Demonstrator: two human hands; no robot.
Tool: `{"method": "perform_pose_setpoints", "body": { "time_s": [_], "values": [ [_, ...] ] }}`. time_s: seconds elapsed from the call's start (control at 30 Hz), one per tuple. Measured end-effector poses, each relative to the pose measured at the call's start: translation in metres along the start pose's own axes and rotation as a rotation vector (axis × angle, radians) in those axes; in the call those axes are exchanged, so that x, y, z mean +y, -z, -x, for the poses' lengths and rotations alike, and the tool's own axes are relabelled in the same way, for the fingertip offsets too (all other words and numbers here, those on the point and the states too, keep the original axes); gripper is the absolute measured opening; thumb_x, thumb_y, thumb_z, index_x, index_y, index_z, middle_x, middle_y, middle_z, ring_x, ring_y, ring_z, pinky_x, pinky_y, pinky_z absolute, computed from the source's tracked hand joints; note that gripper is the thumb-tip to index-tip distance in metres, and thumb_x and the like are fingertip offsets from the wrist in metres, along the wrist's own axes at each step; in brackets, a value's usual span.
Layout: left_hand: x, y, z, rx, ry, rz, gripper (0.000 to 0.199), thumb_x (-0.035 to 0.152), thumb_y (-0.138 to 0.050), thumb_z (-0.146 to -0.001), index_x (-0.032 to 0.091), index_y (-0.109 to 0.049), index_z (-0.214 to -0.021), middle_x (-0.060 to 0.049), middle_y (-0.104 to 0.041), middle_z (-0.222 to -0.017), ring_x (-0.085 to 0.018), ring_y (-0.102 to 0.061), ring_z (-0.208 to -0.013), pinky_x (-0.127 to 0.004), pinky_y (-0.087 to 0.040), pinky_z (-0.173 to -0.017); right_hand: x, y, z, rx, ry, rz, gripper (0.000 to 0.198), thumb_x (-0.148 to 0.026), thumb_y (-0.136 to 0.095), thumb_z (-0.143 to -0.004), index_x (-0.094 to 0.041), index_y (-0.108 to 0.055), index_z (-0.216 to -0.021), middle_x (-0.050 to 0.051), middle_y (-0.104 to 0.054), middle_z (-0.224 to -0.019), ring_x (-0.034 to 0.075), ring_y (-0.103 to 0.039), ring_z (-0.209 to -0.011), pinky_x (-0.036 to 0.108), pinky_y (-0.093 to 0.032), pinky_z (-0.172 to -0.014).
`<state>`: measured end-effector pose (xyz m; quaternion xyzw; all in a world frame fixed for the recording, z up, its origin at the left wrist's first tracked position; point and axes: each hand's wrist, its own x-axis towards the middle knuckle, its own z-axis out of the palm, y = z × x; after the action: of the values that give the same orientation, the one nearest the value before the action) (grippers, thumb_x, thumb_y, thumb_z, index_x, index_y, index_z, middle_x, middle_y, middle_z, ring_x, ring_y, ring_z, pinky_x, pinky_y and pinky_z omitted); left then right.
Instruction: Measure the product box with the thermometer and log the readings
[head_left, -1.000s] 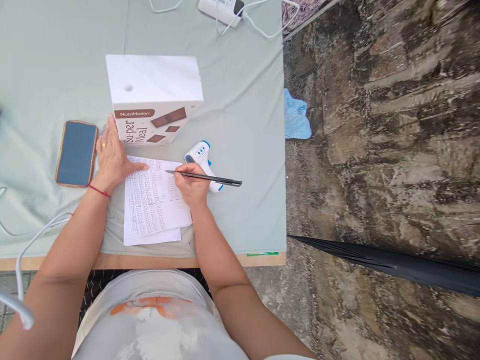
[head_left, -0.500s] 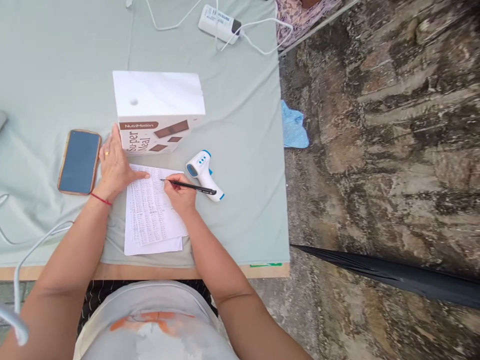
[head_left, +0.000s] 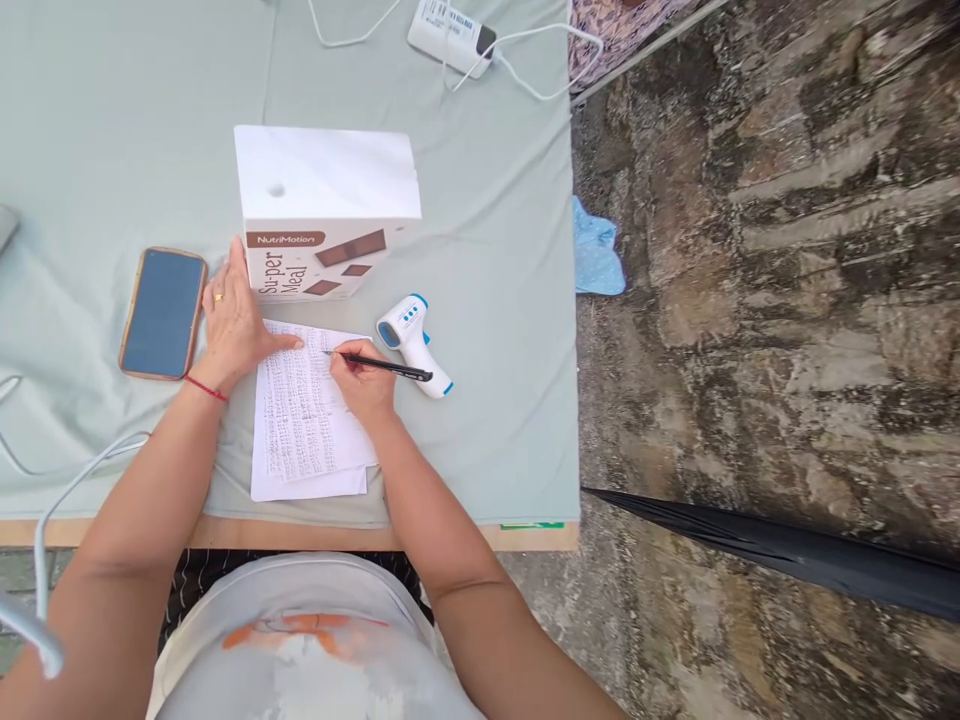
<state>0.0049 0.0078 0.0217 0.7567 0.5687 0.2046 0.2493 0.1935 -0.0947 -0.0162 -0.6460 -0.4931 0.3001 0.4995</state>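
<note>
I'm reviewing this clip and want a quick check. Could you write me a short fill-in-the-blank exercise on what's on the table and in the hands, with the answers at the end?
1. The right hand grips a black ____ over the written sheet.
2. A gold-coloured ____ is on one finger of the left hand.
3. In the picture, the phone lies to the ____ of both hands.
4. The brown label on the white box reads "____".

Missing words: pen; ring; left; NutriMotion.

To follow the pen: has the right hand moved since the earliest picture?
Yes: the right hand moved left across the papers, relative to the white thermometer.
</note>
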Motion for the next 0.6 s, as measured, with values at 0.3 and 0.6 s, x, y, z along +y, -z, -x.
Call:
{"method": "perform_pose_setpoints", "body": {
  "time_s": [0.3,0.6],
  "values": [
    [-0.0001,-0.0002,-0.0007,0.011,0.005,0.039,0.163,0.064,-0.107,-0.042,0.019,-0.020,-0.172,-0.025,-0.029,-0.176,-0.051,-0.021,-0.165,-0.064,-0.011,-0.136,-0.0004,0.0001,0.0009,0.017,-0.022,-0.042,0.005,-0.027,-0.063,-0.080,-0.025,-0.063,-0.075,-0.004,-0.061,-0.069,0.014,-0.054,-0.063,0.031,-0.052,-0.066],
    [-0.0020,0.0003,-0.0012,-0.023,0.014,0.017,0.166,0.063,-0.106,-0.044,0.015,-0.013,-0.173,-0.028,-0.025,-0.176,-0.052,-0.018,-0.166,-0.063,-0.010,-0.136,-0.0003,0.0007,-0.0005,0.050,-0.043,-0.051,0.004,-0.027,-0.064,-0.078,-0.025,-0.065,-0.075,-0.004,-0.062,-0.067,0.014,-0.055,-0.062,0.031,-0.051,-0.063]
  ]
}}
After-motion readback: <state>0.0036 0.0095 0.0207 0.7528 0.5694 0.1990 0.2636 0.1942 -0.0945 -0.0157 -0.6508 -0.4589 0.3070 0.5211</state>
